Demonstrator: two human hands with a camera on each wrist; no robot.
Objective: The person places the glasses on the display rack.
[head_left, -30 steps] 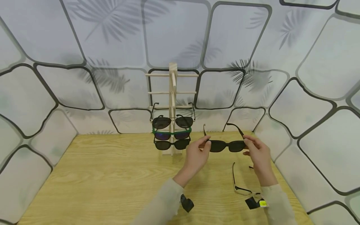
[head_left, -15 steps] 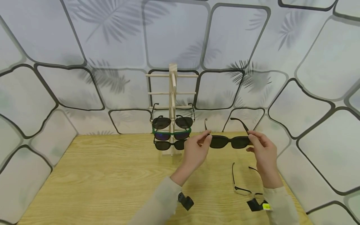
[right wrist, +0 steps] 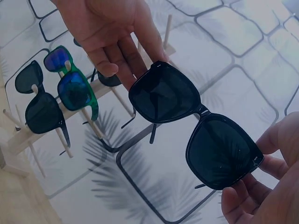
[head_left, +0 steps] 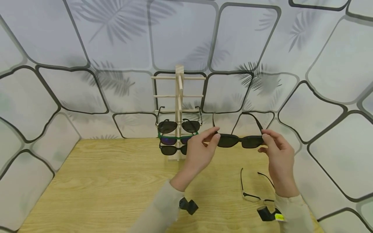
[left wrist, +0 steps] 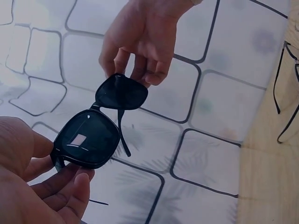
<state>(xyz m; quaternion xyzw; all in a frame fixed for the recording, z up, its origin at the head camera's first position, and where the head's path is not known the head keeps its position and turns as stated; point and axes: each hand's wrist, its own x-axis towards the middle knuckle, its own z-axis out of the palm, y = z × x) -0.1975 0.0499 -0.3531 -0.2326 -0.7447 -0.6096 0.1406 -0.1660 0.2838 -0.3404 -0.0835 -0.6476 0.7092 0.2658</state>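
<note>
Black sunglasses [head_left: 240, 141] with dark lenses are held up over the table between both hands, temples unfolded and pointing away toward the back wall. My left hand [head_left: 201, 151] pinches the left end of the frame by the hinge, between thumb and fingers. At the opposite end, my right hand [head_left: 280, 161] pinches the other hinge corner. In the right wrist view the sunglasses [right wrist: 196, 126] face the camera, with the left hand [right wrist: 110, 39] at the upper corner and the right hand [right wrist: 275, 182] at the lower one. The left wrist view also shows both lenses [left wrist: 88, 140].
A wooden display rack [head_left: 179, 87] stands at the back, its upper pegs bare. Aviator sunglasses [head_left: 167, 127], green-framed sunglasses [head_left: 168, 140] and black-framed sunglasses [head_left: 168, 150] hang on its lower pegs. Clear eyeglasses [head_left: 252, 197] lie on the wooden table [head_left: 110, 184] near the right forearm. Patterned walls enclose it.
Both hands have raised the sunglasses, which now sit higher and slightly to the right. The right hand has shifted right, uncovering more of the clear eyeglasses. The rack has not moved.
</note>
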